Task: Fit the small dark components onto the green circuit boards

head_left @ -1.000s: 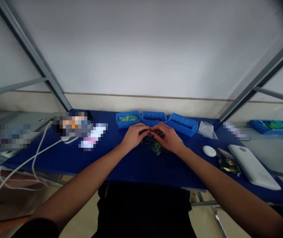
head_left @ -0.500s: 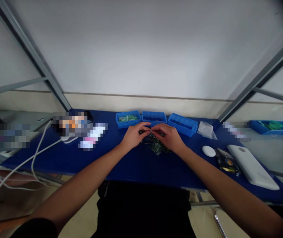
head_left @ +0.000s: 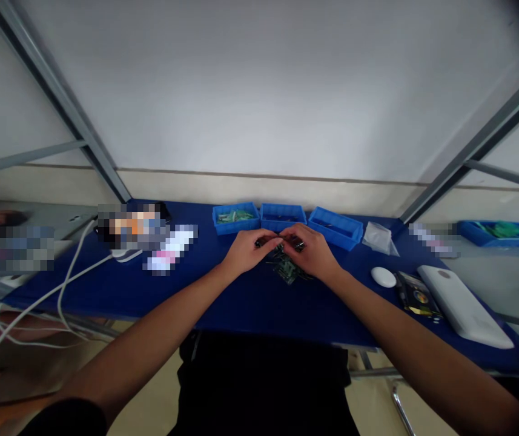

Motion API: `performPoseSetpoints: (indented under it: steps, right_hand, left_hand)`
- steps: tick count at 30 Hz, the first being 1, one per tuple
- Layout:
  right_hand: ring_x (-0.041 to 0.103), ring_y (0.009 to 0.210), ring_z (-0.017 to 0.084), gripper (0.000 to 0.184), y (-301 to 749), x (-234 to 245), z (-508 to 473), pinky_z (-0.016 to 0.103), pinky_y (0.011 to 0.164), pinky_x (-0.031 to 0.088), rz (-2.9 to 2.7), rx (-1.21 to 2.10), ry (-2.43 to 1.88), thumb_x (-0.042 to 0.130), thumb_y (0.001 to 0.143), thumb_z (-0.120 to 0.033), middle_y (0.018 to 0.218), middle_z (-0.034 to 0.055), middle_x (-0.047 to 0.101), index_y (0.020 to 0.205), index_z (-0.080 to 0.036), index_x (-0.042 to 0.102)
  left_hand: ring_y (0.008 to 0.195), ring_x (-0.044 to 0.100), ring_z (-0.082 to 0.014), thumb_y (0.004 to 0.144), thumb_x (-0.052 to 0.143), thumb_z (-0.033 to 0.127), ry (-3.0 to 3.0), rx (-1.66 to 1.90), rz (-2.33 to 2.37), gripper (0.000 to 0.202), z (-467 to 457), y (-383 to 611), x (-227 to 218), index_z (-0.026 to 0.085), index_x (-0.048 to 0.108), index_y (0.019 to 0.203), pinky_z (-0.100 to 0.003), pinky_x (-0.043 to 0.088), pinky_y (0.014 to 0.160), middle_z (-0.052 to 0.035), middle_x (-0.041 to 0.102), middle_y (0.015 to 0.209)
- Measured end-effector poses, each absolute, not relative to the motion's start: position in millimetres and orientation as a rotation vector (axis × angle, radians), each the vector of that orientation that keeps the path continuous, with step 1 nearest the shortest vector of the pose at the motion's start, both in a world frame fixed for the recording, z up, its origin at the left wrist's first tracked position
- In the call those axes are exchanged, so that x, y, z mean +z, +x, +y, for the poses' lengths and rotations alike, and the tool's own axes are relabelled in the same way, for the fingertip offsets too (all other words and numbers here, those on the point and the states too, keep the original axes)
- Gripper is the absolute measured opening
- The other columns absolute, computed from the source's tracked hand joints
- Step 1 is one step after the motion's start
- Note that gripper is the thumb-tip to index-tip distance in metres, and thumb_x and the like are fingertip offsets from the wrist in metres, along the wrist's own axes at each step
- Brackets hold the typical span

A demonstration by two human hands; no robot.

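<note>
My left hand (head_left: 246, 249) and my right hand (head_left: 312, 251) meet fingertip to fingertip over the middle of the blue table (head_left: 223, 297). Both hands are closed in a pinch on a small dark part (head_left: 280, 243) held between them, too small to name. Just below the hands lies a little pile of dark green circuit boards (head_left: 287, 268) on the table. Three blue bins stand right behind the hands: the left bin (head_left: 235, 218) holds green pieces, the middle bin (head_left: 283, 215) and the right bin (head_left: 335, 227) look dark inside.
A white round puck (head_left: 383, 277), a dark packet (head_left: 416, 293) and a long white device (head_left: 464, 304) lie to the right. A clear bag (head_left: 377, 237) sits behind them. White cables (head_left: 66, 281) trail off the left edge. Grey frame bars (head_left: 59, 100) slant at both sides.
The hands have stayed over the pile, their fingers shifting slightly around the small part. Another person's hand has come into sight at the far left edge.
</note>
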State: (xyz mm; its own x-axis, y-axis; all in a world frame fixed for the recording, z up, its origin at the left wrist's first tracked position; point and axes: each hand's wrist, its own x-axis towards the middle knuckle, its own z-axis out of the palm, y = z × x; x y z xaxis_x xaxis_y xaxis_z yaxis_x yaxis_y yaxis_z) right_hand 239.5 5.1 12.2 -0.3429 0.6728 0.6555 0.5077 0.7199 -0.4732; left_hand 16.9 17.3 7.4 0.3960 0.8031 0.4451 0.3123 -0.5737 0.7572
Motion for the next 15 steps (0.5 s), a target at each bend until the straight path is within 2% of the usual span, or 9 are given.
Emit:
performPoseSetpoints:
  steps: [3, 9, 15]
  right_hand:
    - [0.072, 0.079, 0.021, 0.009, 239.9, 9.7, 6.6, 0.036, 0.071, 0.064, -2.039, 0.245, -0.889, 0.067, 0.1, -0.024, 0.099, 0.0058, 0.073, 0.108, -0.026, 0.07]
    - [0.074, 0.093, 0.022, 0.012, 238.3, 8.8, 7.9, 0.038, 0.082, 0.066, -2.103, 0.261, -0.802, 0.065, 0.102, -0.024, 0.113, 0.0078, 0.074, 0.111, -0.026, 0.072]
    - [0.075, 0.079, 0.021, 0.007, 236.5, 6.2, 8.2, 0.036, 0.071, 0.064, -1.983, 0.274, -0.925, 0.07, 0.1, -0.03, 0.097, 0.0056, 0.077, 0.104, -0.025, 0.071]
  left_hand:
    - [0.094, 0.079, -0.0234, 0.104, 0.063, 0.048, 2.19, 1.073, 0.935, 0.03, 17.5, 16.8, 7.1, 0.025, 0.083, 0.108, -0.033, 0.06, 0.084, -0.0031, 0.084, 0.107]
    - [0.105, 0.08, -0.0252, 0.101, 0.068, 0.033, 2.179, 1.098, 1.001, 0.022, 23.5, 14.1, 4.0, 0.025, 0.082, 0.116, -0.035, 0.061, 0.093, -0.0036, 0.083, 0.117]
    - [0.098, 0.081, -0.0228, 0.095, 0.074, 0.024, 2.162, 1.128, 1.074, 0.018, 24.1, 16.1, 3.0, 0.022, 0.083, 0.11, -0.033, 0.062, 0.09, -0.0035, 0.085, 0.108]
